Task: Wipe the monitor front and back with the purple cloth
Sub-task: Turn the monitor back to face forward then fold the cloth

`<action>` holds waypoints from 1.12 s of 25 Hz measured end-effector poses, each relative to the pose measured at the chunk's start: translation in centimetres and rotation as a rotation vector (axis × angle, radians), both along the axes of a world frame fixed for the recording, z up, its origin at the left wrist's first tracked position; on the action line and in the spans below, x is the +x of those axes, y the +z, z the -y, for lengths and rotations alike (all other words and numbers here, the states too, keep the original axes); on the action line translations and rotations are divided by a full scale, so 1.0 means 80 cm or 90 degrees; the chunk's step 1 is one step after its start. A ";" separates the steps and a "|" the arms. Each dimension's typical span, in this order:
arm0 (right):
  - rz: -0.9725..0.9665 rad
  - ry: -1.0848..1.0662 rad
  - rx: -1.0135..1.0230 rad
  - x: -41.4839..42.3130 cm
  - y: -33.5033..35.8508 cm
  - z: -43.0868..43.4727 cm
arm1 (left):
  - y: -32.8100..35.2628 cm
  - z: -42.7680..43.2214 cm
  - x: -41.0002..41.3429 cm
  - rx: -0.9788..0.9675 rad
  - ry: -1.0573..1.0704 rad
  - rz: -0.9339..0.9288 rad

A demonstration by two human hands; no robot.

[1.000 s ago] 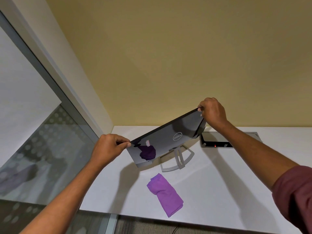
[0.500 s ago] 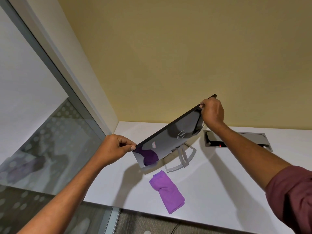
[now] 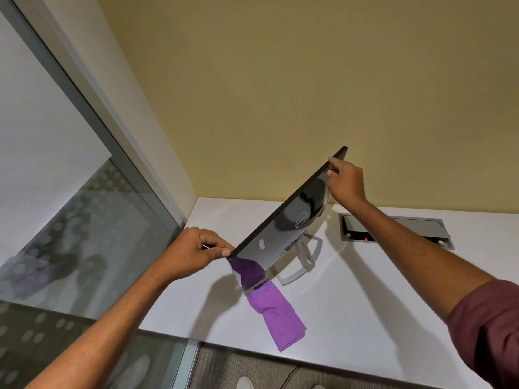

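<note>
The monitor [image 3: 283, 228] stands on a silver stand [image 3: 306, 262] on the white desk, its glossy black back with a logo turned toward me and steeply slanted in the view. My left hand [image 3: 199, 252] pinches its near left top corner. My right hand [image 3: 346, 181] grips the top edge near the far right corner. The folded purple cloth [image 3: 276, 314] lies on the desk just in front of the monitor, untouched by either hand, and is mirrored in the glossy back.
The white desk [image 3: 365, 318] sits in a corner between a yellow wall and a glass partition [image 3: 70, 234] on the left. A grey cable box [image 3: 393, 230] with a red light is set into the desk behind the monitor. Carpet shows below the desk's front edge.
Both hands have kept their hold and turned the monitor further, so its right end now rises higher and its lower left corner sits closer to the cloth. The cloth has stayed put.
</note>
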State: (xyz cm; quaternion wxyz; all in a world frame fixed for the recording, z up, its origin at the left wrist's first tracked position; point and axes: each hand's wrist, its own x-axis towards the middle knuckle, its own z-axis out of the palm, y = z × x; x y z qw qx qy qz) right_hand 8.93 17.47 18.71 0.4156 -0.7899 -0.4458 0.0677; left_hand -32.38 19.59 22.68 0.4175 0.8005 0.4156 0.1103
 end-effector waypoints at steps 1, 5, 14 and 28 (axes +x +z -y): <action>-0.015 0.008 -0.005 -0.001 0.002 -0.001 | 0.001 0.001 0.001 -0.002 -0.011 -0.001; -0.102 0.046 -0.006 0.002 0.003 -0.008 | 0.001 0.010 0.010 -0.011 -0.054 -0.012; -0.293 0.120 -0.035 0.003 -0.007 -0.030 | 0.003 0.039 0.027 -0.035 -0.093 -0.006; -0.372 0.224 -0.043 -0.033 0.001 -0.049 | -0.016 0.084 0.063 -0.148 -0.088 0.086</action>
